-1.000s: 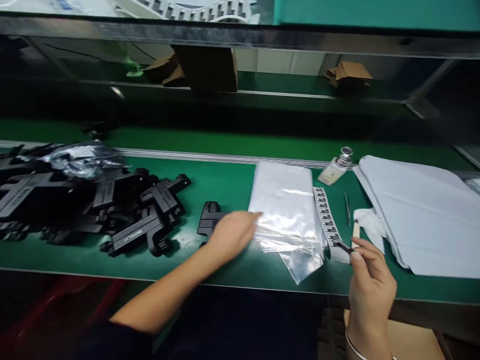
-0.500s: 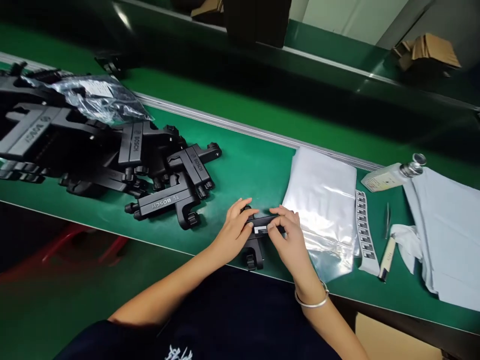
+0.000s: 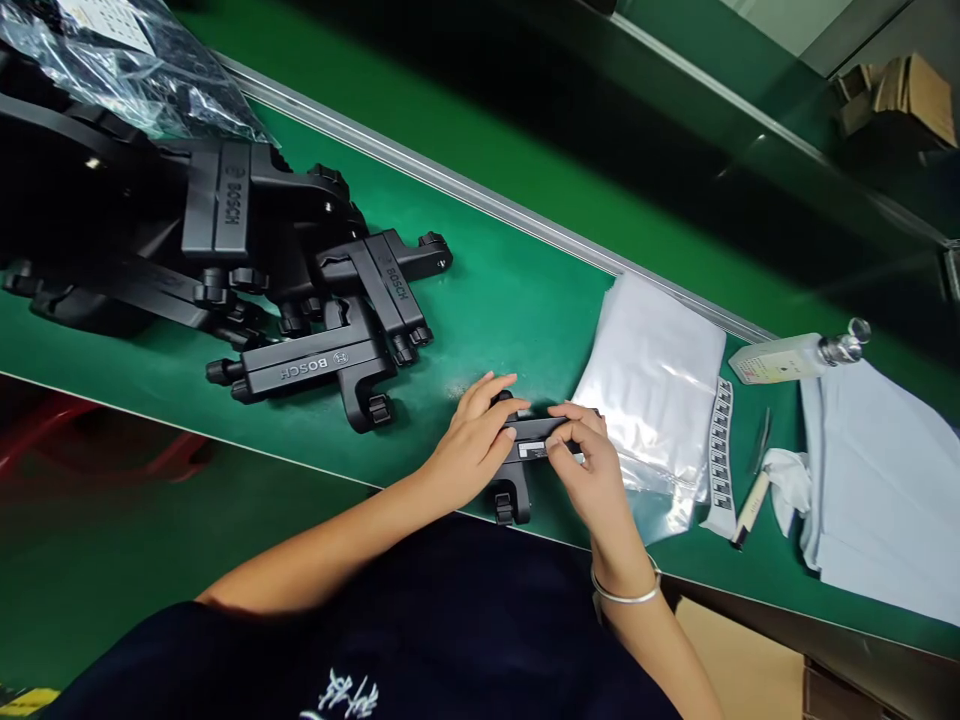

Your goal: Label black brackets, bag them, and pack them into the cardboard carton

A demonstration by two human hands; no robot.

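Note:
A black plastic bracket (image 3: 513, 484) with a knob lies on the green bench in front of me. On its upper face is a small white-and-black label (image 3: 532, 450). My left hand (image 3: 474, 440) grips the bracket's left end, the thumb close to the label's left side. With bent fingers, my right hand (image 3: 589, 462) holds the right end, thumb and index finger together at the label's right edge. Parts of the bracket are hidden under both hands. Nearest on the left lies another black BOSCH bracket (image 3: 300, 368).
More BOSCH brackets (image 3: 388, 285) are heaped at left, under a clear plastic bag (image 3: 150, 75). To the right are plastic bags (image 3: 652, 370), a label strip (image 3: 720, 450), a pump bottle (image 3: 784, 358), tweezers (image 3: 762, 440), a utility knife (image 3: 750, 510) and white sheets (image 3: 885, 490).
The camera view has tilted and come closer to the bench. Both hands stay on the bracket, with the right thumb and index finger still at the label's right end.

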